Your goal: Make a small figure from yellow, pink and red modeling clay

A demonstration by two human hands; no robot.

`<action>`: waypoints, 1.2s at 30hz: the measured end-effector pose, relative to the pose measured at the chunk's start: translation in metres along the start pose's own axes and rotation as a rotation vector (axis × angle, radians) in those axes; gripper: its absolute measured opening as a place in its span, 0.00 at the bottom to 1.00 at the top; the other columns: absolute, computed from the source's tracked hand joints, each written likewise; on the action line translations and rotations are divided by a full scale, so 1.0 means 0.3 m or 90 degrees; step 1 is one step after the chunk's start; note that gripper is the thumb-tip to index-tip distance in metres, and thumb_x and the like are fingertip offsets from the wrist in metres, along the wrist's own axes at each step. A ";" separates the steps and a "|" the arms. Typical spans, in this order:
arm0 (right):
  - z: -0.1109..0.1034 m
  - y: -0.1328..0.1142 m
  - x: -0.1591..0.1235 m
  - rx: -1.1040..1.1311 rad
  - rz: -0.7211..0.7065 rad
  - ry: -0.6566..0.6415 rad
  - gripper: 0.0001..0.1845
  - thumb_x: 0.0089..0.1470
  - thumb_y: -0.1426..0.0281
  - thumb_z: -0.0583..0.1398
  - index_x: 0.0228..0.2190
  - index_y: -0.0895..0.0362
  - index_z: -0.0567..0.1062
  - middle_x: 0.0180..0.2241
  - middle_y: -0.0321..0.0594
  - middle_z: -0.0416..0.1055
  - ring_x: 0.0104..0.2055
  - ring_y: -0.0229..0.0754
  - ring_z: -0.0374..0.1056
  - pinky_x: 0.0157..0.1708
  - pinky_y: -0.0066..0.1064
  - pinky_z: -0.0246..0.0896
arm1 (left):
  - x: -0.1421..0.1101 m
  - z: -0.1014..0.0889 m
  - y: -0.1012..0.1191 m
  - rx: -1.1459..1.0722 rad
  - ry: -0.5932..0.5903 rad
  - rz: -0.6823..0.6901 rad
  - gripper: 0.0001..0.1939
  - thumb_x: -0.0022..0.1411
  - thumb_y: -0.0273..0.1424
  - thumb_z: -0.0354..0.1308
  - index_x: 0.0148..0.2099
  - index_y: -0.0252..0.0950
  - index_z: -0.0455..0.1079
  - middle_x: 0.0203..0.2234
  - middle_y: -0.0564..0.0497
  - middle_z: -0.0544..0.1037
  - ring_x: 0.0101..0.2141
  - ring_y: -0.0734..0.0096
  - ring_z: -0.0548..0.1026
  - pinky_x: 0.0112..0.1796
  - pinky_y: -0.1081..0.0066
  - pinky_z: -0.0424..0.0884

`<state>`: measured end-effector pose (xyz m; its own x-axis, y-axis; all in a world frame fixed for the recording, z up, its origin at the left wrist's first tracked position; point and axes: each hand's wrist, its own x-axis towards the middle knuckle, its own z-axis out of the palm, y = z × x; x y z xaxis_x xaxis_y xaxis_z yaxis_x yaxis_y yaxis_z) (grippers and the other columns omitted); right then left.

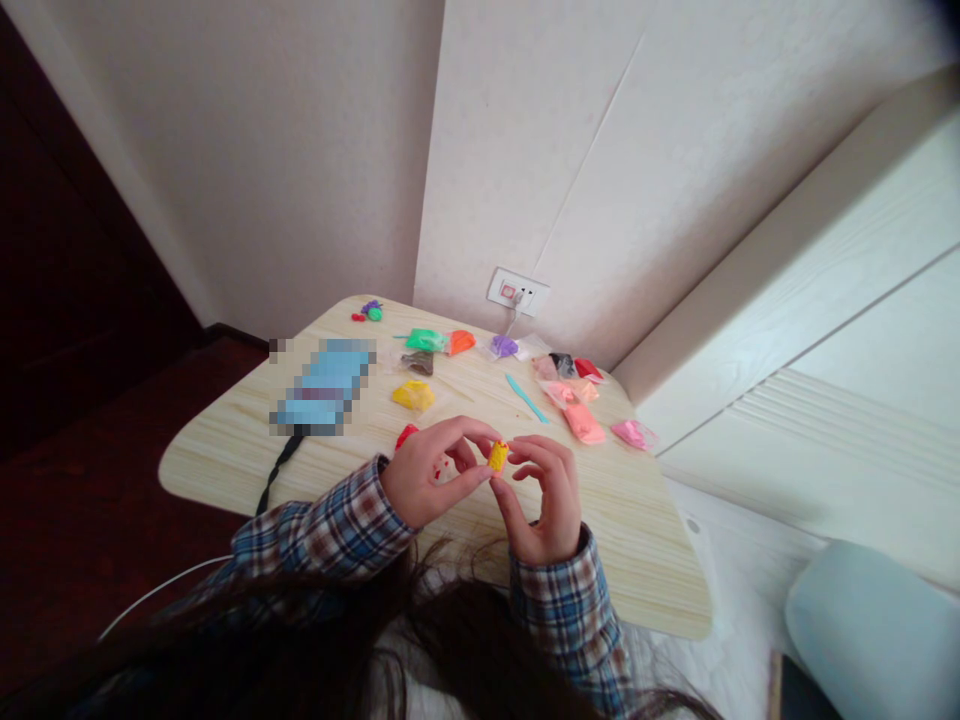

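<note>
Between my two hands, above the near part of the table [630,540], is a small yellow clay piece [498,458] with bits of red at its top. My left hand [439,465] pinches it from the left with thumb and forefinger. From the right, the thumb and fingertips of my right hand [546,490] close on the same piece. Partly hidden behind my left hand lies a packet of red clay [406,436], with small red bits [441,468] near it. Farther off are a packet of yellow clay [414,395] and a thin blue modelling tool [526,398].
Several clay packets, including green [425,341], purple [504,346] and coral [583,423], lie across the table's back and right. A blurred-out phone-like device [322,388] with a black cable is at left. A wall socket [517,291] holds a plug. A pale chair [874,620] stands lower right.
</note>
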<state>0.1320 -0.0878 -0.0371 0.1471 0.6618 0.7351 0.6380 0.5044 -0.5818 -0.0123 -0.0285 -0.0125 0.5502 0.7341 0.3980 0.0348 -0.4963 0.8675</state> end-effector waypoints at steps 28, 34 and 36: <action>0.057 0.092 -0.057 -0.328 0.200 -0.091 0.11 0.44 0.63 0.62 0.33 0.53 0.75 0.45 0.43 0.66 0.45 0.48 0.63 0.36 0.36 0.55 | 0.023 -0.053 -0.074 0.297 0.134 -0.001 0.07 0.52 0.22 0.53 0.34 0.33 0.70 0.30 0.49 0.76 0.32 0.70 0.73 0.36 0.70 0.71; 0.058 0.084 -0.058 -0.354 0.225 -0.102 0.12 0.43 0.61 0.63 0.32 0.51 0.75 0.47 0.42 0.65 0.47 0.50 0.61 0.38 0.37 0.54 | 0.025 -0.052 -0.082 0.315 0.090 -0.019 0.07 0.52 0.22 0.53 0.34 0.34 0.70 0.32 0.49 0.76 0.36 0.67 0.73 0.40 0.67 0.70; 0.058 0.079 -0.057 -0.367 0.241 -0.107 0.13 0.42 0.60 0.63 0.32 0.50 0.75 0.49 0.42 0.63 0.49 0.52 0.60 0.39 0.39 0.54 | 0.026 -0.053 -0.083 0.318 0.076 -0.033 0.07 0.52 0.23 0.53 0.35 0.34 0.70 0.32 0.49 0.76 0.37 0.66 0.73 0.42 0.65 0.70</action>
<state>0.1314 -0.0776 -0.0694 0.3489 0.8337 0.4281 0.8715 -0.1207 -0.4753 -0.0223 -0.0031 -0.0261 0.4392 0.7970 0.4147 0.4701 -0.5972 0.6499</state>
